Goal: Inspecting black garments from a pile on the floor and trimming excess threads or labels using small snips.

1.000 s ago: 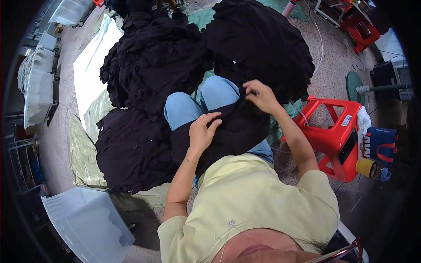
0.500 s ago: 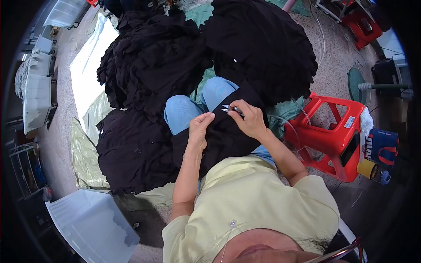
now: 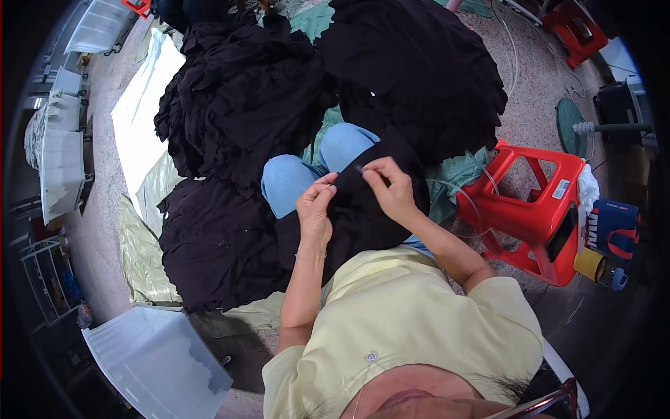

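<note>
A piece of black fabric (image 3: 363, 216) lies over my lap, across my jeans-clad knees. My left hand (image 3: 316, 204) is closed in a pinch at the left part of this fabric, thumb against forefinger. To its right, my right hand (image 3: 391, 190) grips a small pair of thread snips (image 3: 359, 168). Only their tip shows, blurred, pointing left just above the cloth; the fingers cover the rest. A short gap separates the two hands.
Big heaps of black cloth lie ahead (image 3: 241, 98), ahead right (image 3: 412, 77) and at left (image 3: 216, 244). A red stool (image 3: 534, 181) stands at right, by a blue bag (image 3: 614, 230) and a yellow cup (image 3: 590, 265). A pale bin (image 3: 157, 356) is lower left.
My left hand has shifted slightly left and up, its fingers now bent more toward the fabric. The snips, clearly seen before, are now mostly covered and blurred in my right hand.
</note>
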{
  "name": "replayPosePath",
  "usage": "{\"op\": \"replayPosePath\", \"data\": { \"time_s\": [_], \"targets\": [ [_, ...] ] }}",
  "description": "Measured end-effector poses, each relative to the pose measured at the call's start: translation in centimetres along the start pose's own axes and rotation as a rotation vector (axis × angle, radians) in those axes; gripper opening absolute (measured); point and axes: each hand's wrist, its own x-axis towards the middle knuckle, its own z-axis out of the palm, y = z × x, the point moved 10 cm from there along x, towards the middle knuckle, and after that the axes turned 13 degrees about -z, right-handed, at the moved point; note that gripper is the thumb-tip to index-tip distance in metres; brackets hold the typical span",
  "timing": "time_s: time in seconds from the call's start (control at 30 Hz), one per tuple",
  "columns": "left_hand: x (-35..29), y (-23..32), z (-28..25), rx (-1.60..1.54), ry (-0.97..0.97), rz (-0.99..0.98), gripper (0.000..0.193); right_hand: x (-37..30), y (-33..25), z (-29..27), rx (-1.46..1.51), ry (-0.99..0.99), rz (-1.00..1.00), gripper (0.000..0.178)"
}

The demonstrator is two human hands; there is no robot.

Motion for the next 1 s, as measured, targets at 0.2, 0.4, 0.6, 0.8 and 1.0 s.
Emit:
{"op": "replayPosePath", "data": {
  "time_s": [0.2, 0.4, 0.6, 0.8, 1.0],
  "targets": [
    [1.3, -0.8, -1.6, -0.043, 0.003, 0.027, 0.013, 0.1, 1.5, -1.2, 0.012, 0.028, 0.072, 0.015],
    [1.1, -0.8, 2.2, 0.352, 0.014, -0.021, 0.02, 0.4, 0.7, -1.5, -0.087, -0.003, -0.024, 0.016],
    [1.6, -2.2, 1.0, 0.099, -0.004, -0.15, 0.017, 0.4, -2.4, -0.8, -0.296, -0.142, -0.286, 0.019],
    [1.1, -1.8, 1.5, 0.095, -0.014, -0.118, 0.015, 0.5, -3.1, 0.1, -0.321, -0.177, -0.35, 0.018],
    [0.9, -1.0, 0.9, 0.076, 0.038, -0.032, 0.006, 0.1, -3.2, 0.6, -0.388, -0.204, -0.385, 0.015]
  ]
}}
